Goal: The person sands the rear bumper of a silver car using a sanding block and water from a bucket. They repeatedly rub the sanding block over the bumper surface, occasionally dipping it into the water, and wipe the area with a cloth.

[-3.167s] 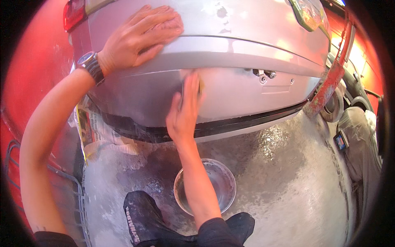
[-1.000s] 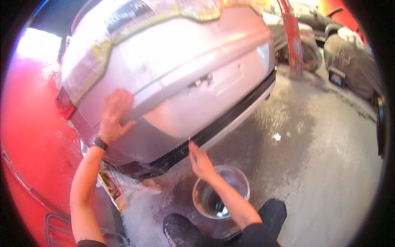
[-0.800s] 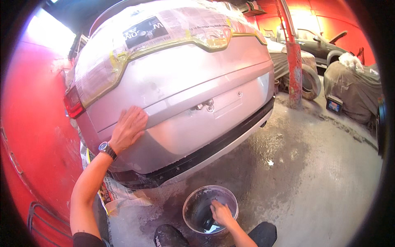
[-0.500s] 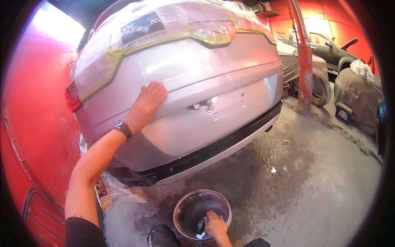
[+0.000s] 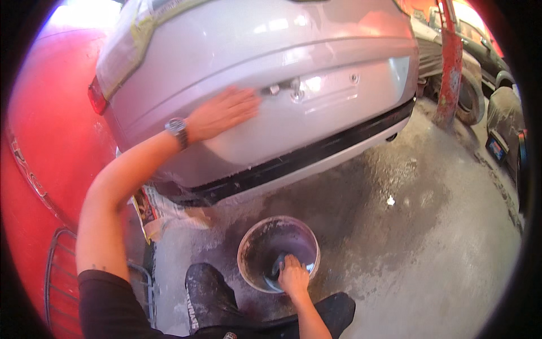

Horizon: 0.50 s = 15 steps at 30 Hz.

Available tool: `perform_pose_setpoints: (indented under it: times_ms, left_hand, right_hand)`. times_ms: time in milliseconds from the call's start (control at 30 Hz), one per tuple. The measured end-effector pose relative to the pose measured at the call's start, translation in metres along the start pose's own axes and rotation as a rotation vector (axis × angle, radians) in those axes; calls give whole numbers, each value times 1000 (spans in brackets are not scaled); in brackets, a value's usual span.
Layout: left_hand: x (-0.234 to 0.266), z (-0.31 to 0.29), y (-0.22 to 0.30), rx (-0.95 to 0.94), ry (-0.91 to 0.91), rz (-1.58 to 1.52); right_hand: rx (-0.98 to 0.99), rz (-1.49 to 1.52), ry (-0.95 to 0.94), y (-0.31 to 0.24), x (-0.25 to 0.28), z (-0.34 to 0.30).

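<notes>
Left hand (image 5: 223, 113) pressed flat, fingers spread, holding nothing, on the silver car's sanded rear panel (image 5: 293, 85); right hand (image 5: 293, 277) dipped inside the round grey bucket (image 5: 248, 248) on the wet concrete floor (image 5: 406, 226), grip unclear.

Right hand (image 5: 293, 276) dipped into bucket (image 5: 278, 252): fingertips hidden against dark object in water, object's kind unclear, grip unreadable. Bucket's near rim covered by hand and wrist. Silver car rear (image 5: 265, 90) cut off at top edge; rear window out of view. Underside beyond black bumper strip (image 5: 316, 161) lost in shadow. Left hand (image 5: 221, 113) flat on panel, palm side hidden. Crumpled paper (image 5: 161, 209) partly tucked under car, print too small. Parked vehicle (image 5: 480, 62) at right clipped by fisheye rim, smeared. Own legs cut by lower edge.
</notes>
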<state>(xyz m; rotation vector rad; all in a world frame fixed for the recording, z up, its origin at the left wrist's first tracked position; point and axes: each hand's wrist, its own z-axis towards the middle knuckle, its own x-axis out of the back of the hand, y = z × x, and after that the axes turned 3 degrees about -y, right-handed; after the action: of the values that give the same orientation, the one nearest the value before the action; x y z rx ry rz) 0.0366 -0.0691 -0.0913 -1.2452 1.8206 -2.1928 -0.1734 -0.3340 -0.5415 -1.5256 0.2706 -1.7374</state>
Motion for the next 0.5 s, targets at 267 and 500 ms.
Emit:
perform_pose_setpoints:
  times_ms: [267, 500]
  left_hand:
    - [-44, -42, 93, 328, -33, -108]
    - [-92, 56, 154, 276, 198, -324]
  right_hand:
    - [-20, 82, 11, -11, 6, 7]
    - [-94, 43, 41, -8, 6, 12]
